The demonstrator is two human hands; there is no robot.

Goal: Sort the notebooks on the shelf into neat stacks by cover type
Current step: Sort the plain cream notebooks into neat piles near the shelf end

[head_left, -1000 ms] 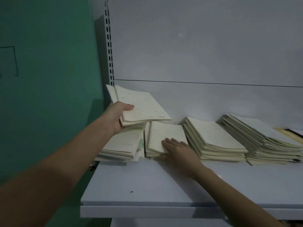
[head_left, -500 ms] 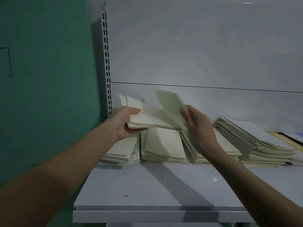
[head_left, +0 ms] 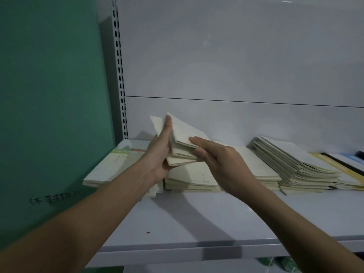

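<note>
Both hands hold a small bundle of cream-covered notebooks (head_left: 183, 138) tilted in the air above the shelf. My left hand (head_left: 160, 154) grips the bundle's left edge, thumb up along its cover. My right hand (head_left: 218, 160) grips the bundle's near right corner. Below them lies a cream stack (head_left: 191, 178). At the far left sits a stack topped by an illustrated cover (head_left: 116, 160). A further cream stack (head_left: 260, 166) lies behind my right hand, and a tall slanted cream stack (head_left: 295, 164) lies right of it.
The white shelf board (head_left: 197, 223) has bare room in front of the stacks. Yellow and blue-covered books (head_left: 346, 164) lie at the far right. A slotted upright (head_left: 120, 75) and a green wall (head_left: 49, 95) bound the left side.
My right hand brought the notebook it had picked up onto the bundle in my left hand. Both hands now hold the bundle together, lower and more centred.
</note>
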